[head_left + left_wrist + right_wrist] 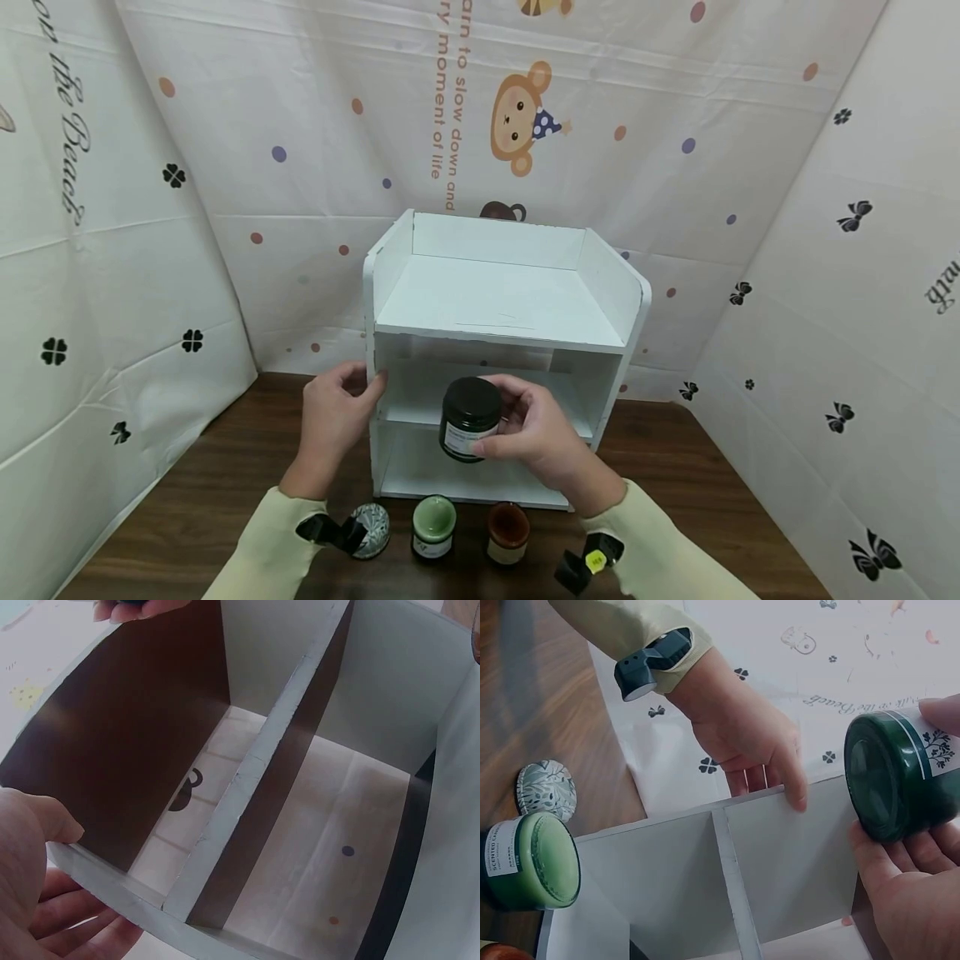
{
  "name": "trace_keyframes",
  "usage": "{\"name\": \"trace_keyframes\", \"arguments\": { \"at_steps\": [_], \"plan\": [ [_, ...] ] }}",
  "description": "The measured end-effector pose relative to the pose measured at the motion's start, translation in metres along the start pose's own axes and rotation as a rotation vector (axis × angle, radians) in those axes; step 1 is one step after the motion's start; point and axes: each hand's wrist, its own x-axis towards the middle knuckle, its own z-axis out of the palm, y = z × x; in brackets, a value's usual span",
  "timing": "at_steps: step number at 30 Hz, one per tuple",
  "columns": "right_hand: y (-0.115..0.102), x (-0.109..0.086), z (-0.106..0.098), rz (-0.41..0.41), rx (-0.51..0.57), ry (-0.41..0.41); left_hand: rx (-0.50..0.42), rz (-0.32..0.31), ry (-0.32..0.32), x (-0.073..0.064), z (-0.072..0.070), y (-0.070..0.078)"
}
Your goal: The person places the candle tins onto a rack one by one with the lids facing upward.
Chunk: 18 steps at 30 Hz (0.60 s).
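My right hand (536,437) holds a dark green candle jar (469,417) with a black lid and white label, upright in front of the white shelf (495,300). Its thumb lies on the label and its fingers wrap the far side. In the right wrist view the jar's glass base (874,784) faces the camera. My left hand (333,421) grips the shelf's left side panel; the left wrist view shows its thumb (56,817) on the inner side and its fingers outside.
On the brown wooden table (225,492), before the shelf, stand a patterned round tin (372,531), a green candle jar (433,533) without a lid and an amber jar (507,537). Printed white cloth (315,183) hangs behind and at both sides.
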Motion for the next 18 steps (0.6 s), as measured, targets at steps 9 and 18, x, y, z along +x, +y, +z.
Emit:
{"name": "trace_keyframes", "arguments": {
  "at_steps": [9, 18],
  "plan": [
    [-0.002, 0.007, 0.0, 0.045, -0.003, -0.021, 0.007, -0.001, 0.007, 0.001, 0.0, 0.0],
    [-0.001, 0.014, 0.0, -0.009, 0.005, -0.051, 0.014, -0.007, -0.003, 0.0, 0.001, 0.0]
  ]
}}
